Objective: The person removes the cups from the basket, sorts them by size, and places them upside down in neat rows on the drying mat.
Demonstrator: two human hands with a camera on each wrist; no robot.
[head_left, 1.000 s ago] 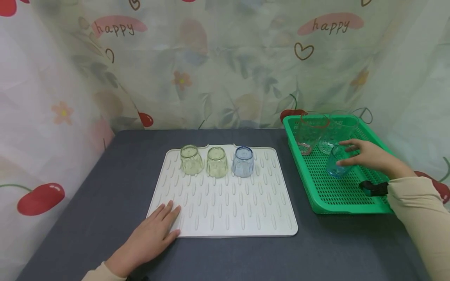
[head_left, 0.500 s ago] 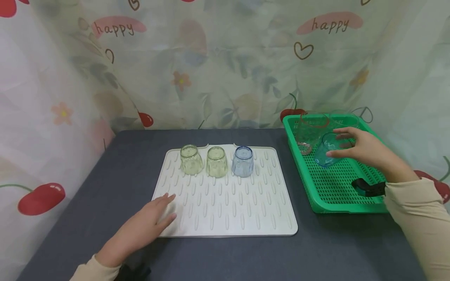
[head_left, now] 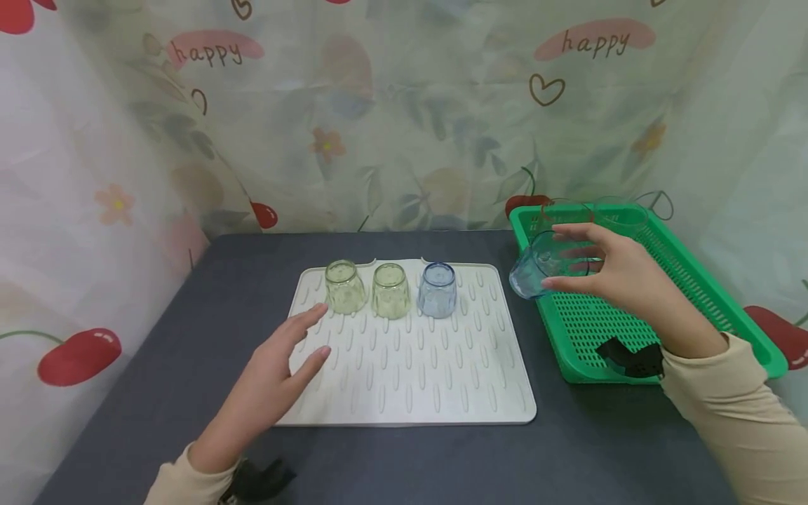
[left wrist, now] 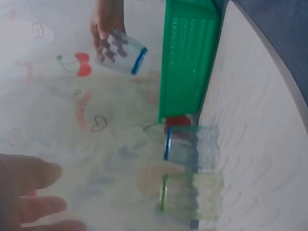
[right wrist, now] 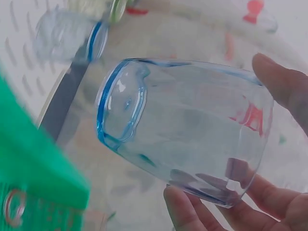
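My right hand [head_left: 621, 277] holds a light-blue drinking glass [head_left: 529, 272] over the left rim of the green basket [head_left: 568, 368]. The glass lies tilted, its thick blue base [right wrist: 109, 103] pointing left toward the mat, thumb and fingers gripping near its mouth. My left hand [head_left: 271, 372] hovers with spread fingers over the left side of a white ridged drying mat [head_left: 404, 382], holding nothing. Along the mat's back edge stand two pale green glasses [head_left: 344, 289] and one blue glass [head_left: 437, 291], all upside down in a row.
The basket stands to the right of the mat on a dark tabletop [head_left: 391, 466]. Taller clear glasses are inside it at the back, one with a reddish rim [head_left: 562, 202], partly hidden by my right hand. A printed curtain [head_left: 410, 112] closes off the back and sides.
My right hand has lifted the blue glass from inside the basket and carried it left to the basket's rim. My left hand has risen off the mat.
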